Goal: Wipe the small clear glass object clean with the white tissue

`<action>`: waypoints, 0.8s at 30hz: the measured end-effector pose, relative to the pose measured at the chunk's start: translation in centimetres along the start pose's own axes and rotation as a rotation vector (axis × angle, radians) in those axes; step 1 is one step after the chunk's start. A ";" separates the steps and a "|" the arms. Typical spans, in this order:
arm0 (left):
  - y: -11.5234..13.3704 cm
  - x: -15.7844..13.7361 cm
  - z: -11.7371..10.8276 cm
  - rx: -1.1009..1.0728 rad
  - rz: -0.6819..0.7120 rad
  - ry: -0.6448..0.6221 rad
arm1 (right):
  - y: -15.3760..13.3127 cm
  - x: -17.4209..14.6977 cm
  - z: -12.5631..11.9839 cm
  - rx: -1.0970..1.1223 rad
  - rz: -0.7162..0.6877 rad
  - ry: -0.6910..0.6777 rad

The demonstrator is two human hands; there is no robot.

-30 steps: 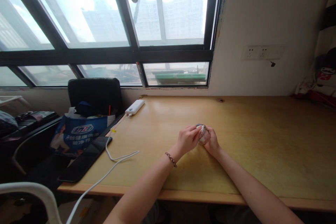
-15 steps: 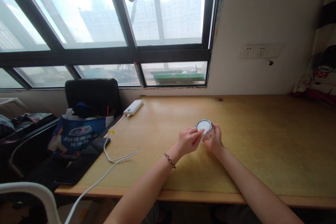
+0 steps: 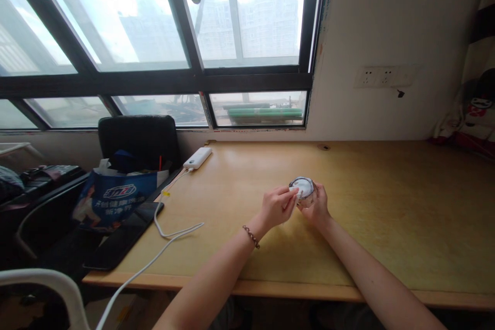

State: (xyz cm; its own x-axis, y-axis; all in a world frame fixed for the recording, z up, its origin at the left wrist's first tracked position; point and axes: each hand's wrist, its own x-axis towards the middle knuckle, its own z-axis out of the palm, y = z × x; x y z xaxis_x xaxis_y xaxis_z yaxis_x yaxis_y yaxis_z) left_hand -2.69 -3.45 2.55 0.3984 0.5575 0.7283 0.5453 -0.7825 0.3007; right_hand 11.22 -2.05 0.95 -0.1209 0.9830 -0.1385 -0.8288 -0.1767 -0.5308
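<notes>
A small, clear round jar [image 3: 308, 199] with a dark ring at its rim is tilted toward me above the desk. My right hand [image 3: 316, 207] wraps round its far-right side and base, so the lower part is hidden. White material [image 3: 302, 184] shows inside the rim; whether it is a seal, a tissue or the contents I cannot tell. At the near-left edge my left hand [image 3: 279, 205], with a beaded bracelet [image 3: 251, 236] on its wrist, pinches a thin white piece [image 3: 294, 191] between thumb and fingers.
On the desk's [image 3: 371, 216] left side lie a white power bank [image 3: 198, 158] with a white cable [image 3: 145, 266] and a black tablet-like slab [image 3: 124, 237]. A blue bag [image 3: 116, 198] rests on a black chair [image 3: 137, 136] to the left. Wall sockets [image 3: 377, 77] are at the back.
The white surface at the jar's mouth looked flat and disc-like before; now it appears uneven, with more of the rim showing. Both hands stay nearly in place.
</notes>
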 end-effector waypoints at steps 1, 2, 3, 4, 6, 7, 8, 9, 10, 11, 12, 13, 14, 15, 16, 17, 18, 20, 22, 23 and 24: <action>0.0 -0.1 0.1 -0.015 0.032 -0.005 | 0.0 0.1 -0.1 0.007 -0.004 0.009; 0.0 -0.1 0.1 -0.025 0.061 -0.011 | 0.0 0.2 -0.1 0.010 -0.007 0.013; 0.0 -0.1 0.1 -0.028 0.082 -0.016 | 0.0 0.2 -0.2 0.011 -0.010 0.012; -0.1 -0.1 0.1 -0.027 0.096 -0.022 | 0.0 0.3 -0.2 0.010 -0.011 0.006; -0.3 -0.1 0.0 -0.014 0.103 -0.031 | 0.1 0.3 -0.2 0.004 -0.009 -0.021; -0.4 0.0 -0.1 -0.005 0.099 -0.034 | 0.2 0.3 -0.1 -0.002 -0.009 -0.039; -0.5 0.0 -0.1 0.003 0.091 -0.036 | 0.2 0.2 -0.1 -0.012 -0.010 -0.056; -0.6 0.0 -0.2 0.009 0.082 -0.035 | 0.3 0.2 0.0 -0.024 -0.011 -0.071; -0.7 0.0 -0.2 0.012 0.074 -0.034 | 0.4 0.2 0.0 -0.036 -0.013 -0.081; -0.8 0.0 -0.2 0.011 0.068 -0.032 | 0.5 0.2 0.1 -0.047 -0.014 -0.087; -0.8 0.0 -0.3 0.006 0.067 -0.032 | 0.6 0.1 0.1 -0.055 -0.011 -0.092; -0.9 0.0 -0.3 -0.003 0.072 -0.034 | 0.7 0.1 0.2 -0.063 -0.006 -0.097; -0.9 -0.1 -0.3 -0.015 0.082 -0.039 | 0.8 0.1 0.2 -0.071 0.001 -0.101; -0.8 -0.1 -0.3 -0.028 0.093 -0.045 | 0.9 0.0 0.3 -0.081 0.009 -0.107; -0.8 -0.2 -0.3 -0.039 0.104 -0.051 | 1.0 0.0 0.3 -0.092 0.019 -0.115; -0.7 -0.2 -0.2 -0.047 0.111 -0.057 | 1.1 -0.1 0.4 -0.101 0.027 -0.121; -0.7 -0.2 -0.2 -0.049 0.114 -0.063 | 1.1 -0.1 0.4 -0.105 0.032 -0.125; -0.6 -0.2 -0.2 -0.032 0.101 -0.073 | 1.2 -0.1 0.5 -0.100 0.023 -0.119; -0.6 -0.1 -0.2 0.003 0.064 -0.079 | 1.3 -0.1 0.6 -0.095 -0.001 -0.105; -0.6 0.0 -0.3 0.024 0.038 -0.080 | 1.3 -0.1 0.6 -0.099 -0.008 -0.102; -0.6 0.1 -0.3 0.047 0.006 -0.079 | 1.3 -0.1 0.6 -0.108 -0.010 -0.101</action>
State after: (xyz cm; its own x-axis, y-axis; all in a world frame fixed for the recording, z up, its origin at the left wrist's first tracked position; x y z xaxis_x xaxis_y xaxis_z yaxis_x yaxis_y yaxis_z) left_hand -3.20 -3.00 2.62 0.4578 0.5747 0.6784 0.5759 -0.7730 0.2662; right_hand 9.78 -2.33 0.76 -0.1717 0.9838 -0.0510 -0.7672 -0.1660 -0.6195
